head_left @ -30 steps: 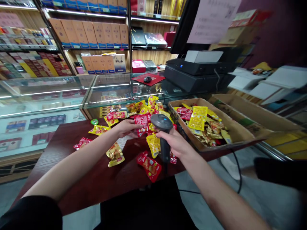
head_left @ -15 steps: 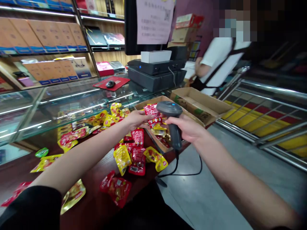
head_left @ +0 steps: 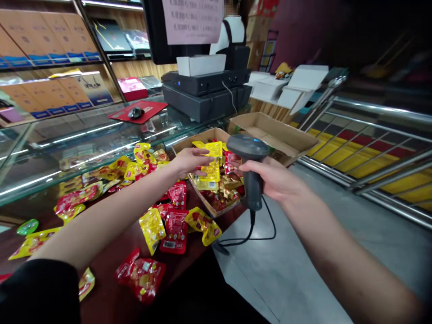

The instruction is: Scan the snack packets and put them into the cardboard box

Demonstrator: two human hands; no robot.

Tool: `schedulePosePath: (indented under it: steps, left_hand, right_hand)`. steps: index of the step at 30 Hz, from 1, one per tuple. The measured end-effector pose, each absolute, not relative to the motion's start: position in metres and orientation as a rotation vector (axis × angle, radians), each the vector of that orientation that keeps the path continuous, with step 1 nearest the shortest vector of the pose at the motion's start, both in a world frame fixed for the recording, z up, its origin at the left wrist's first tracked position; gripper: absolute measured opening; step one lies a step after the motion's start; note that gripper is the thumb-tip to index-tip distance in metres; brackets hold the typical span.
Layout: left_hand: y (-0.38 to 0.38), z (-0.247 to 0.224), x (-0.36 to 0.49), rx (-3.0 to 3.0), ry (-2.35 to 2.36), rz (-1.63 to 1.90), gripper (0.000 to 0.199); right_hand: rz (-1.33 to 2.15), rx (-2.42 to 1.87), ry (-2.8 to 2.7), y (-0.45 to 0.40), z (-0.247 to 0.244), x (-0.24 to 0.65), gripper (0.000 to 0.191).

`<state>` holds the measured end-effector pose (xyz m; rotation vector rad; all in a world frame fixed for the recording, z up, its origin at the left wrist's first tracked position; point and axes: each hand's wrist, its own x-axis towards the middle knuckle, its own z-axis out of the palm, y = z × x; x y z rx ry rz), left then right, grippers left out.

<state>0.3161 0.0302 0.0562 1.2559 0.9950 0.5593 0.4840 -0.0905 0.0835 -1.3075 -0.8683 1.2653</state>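
My right hand [head_left: 278,180] is wrapped round the handle of a dark grey barcode scanner [head_left: 252,173], whose cable hangs below. Over the cardboard box [head_left: 205,204] of snack packets, my left hand [head_left: 193,163] has its fingers apart, beside a yellow snack packet [head_left: 213,163] on top of the pile; whether they touch it I cannot tell. A red snack packet [head_left: 232,162] shows partly behind the scanner. Several red and yellow packets lie left of the box, among them a red packet [head_left: 174,230] with a barcode and a curved yellow packet [head_left: 204,224].
Behind stands a second cardboard box [head_left: 270,128]. A glass counter [head_left: 97,130] carries a mouse on a red mat [head_left: 153,111] and a cash drawer [head_left: 205,101]. Metal railings [head_left: 378,141] run along the right. A person [head_left: 236,29] is partly hidden behind the monitor.
The red packet has left my left hand, whose fingers are now spread by a yellow one. The view has turned right. The person has moved left, behind the monitor.
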Motion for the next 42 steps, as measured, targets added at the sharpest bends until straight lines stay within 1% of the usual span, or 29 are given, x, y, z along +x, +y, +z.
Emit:
schedulePosePath:
  steps: [3, 8, 11, 15, 18, 22, 26, 29, 32, 36, 39, 42]
  left_hand:
    - [0.021, 0.057, 0.274, 1.243, 1.012, 0.570, 0.043]
    - [-0.006, 0.049, 0.198, 1.249, 1.098, 0.574, 0.036]
    - [-0.030, 0.041, 0.156, 1.259, 1.177, 0.541, 0.037]
    - [-0.066, 0.033, 0.112, 1.310, 1.268, 0.481, 0.041]
    - [-0.089, 0.023, 0.090, 1.327, 1.237, 0.440, 0.041]
    - [-0.111, 0.008, 0.070, 1.423, 1.263, 0.443, 0.039]
    - [-0.135, 0.002, 0.056, 1.846, 1.377, 0.467, 0.033]
    - [-0.154, 0.000, 0.054, 2.140, 1.324, 0.436, 0.036]
    - [-0.167, -0.007, 0.057, 2.396, 1.211, 0.396, 0.042]
    - [-0.168, -0.019, 0.061, 2.583, 1.096, 0.363, 0.037]
    - [-0.163, -0.023, 0.059, 2.570, 1.015, 0.414, 0.034]
    - [-0.157, -0.022, 0.056, 2.406, 0.983, 0.503, 0.033]
  right_hand:
    - [1.368, -1.202, -0.975, -0.096, 0.078, 0.451, 0.032]
    - [1.590, -1.140, -1.123, -0.108, 0.059, 0.392, 0.027]
    - [1.709, -1.105, -1.218, -0.116, 0.047, 0.357, 0.027]
    - [1.779, -1.090, -1.391, -0.129, 0.031, 0.319, 0.025]
    - [1.777, -1.079, -1.475, -0.138, 0.020, 0.299, 0.031]
    - [1.749, -1.069, -1.571, -0.147, 0.008, 0.285, 0.041]
    - [1.682, -1.144, -1.597, -0.154, 0.000, 0.280, 0.046]
    - [1.672, -1.166, -1.594, -0.157, -0.004, 0.279, 0.047]
    - [1.688, -1.194, -1.575, -0.158, -0.005, 0.277, 0.043]
    - [1.743, -1.233, -1.488, -0.156, -0.005, 0.273, 0.034]
    - [1.794, -1.243, -1.413, -0.150, -0.006, 0.273, 0.030]
    - [1.871, -1.206, -1.285, -0.140, -0.003, 0.276, 0.026]
